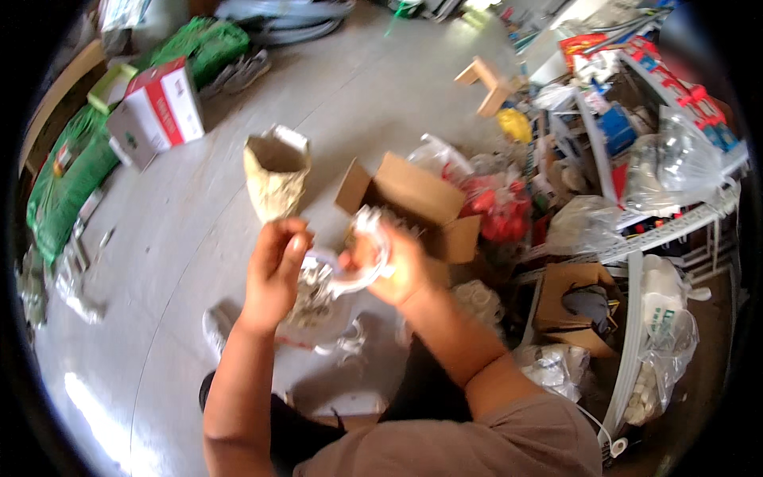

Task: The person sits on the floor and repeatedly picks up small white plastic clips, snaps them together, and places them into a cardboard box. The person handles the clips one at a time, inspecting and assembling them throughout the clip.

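Observation:
A curved, ring-like white plastic piece is gripped in my right hand, its fingers curled around it and blurred. To its left, my left hand is raised with fingers and thumb drawn together. Whether a small thing sits in that pinch is hidden. Beneath both hands lies a heap of small white and grey pieces, seemingly on clear plastic. Just beyond my right hand stands an open cardboard box with its flaps up. A crumpled beige sack with an open top stands beyond my left hand.
Red items in a clear bag lie right of the box. Metal shelving crowded with bagged goods fills the right side. A small wooden stool lies far off. At left are a white-and-red carton and green sacks.

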`<action>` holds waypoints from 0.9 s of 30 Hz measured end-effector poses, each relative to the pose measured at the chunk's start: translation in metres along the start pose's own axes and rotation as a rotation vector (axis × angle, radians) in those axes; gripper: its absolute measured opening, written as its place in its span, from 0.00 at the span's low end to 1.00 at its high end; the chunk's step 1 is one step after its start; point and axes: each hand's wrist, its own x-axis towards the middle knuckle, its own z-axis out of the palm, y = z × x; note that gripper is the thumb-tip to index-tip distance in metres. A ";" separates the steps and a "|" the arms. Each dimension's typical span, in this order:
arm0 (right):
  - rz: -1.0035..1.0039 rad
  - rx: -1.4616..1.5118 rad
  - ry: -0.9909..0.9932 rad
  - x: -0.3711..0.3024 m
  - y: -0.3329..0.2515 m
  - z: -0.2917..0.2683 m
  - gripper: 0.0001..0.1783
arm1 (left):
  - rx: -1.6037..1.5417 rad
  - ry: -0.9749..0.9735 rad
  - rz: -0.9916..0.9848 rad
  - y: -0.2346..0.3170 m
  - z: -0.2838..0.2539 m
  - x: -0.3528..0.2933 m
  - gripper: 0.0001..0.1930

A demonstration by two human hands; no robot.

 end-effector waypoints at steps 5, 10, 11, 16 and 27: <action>0.027 0.155 -0.178 0.002 -0.009 -0.001 0.18 | -0.130 -0.230 -0.216 0.003 -0.007 -0.010 0.13; 0.024 0.172 -0.205 0.008 -0.013 -0.011 0.19 | -0.105 -0.277 -0.100 -0.003 0.011 -0.012 0.18; 0.018 0.182 -0.211 0.009 -0.013 -0.012 0.19 | -0.059 -0.255 -0.122 -0.003 0.011 -0.012 0.18; -0.513 -0.578 0.100 0.006 -0.008 0.002 0.14 | -0.154 -0.101 -0.233 -0.003 0.009 -0.008 0.16; -0.521 -1.467 -0.196 -0.002 0.009 -0.003 0.15 | -0.048 -0.021 -0.251 -0.005 0.005 -0.004 0.15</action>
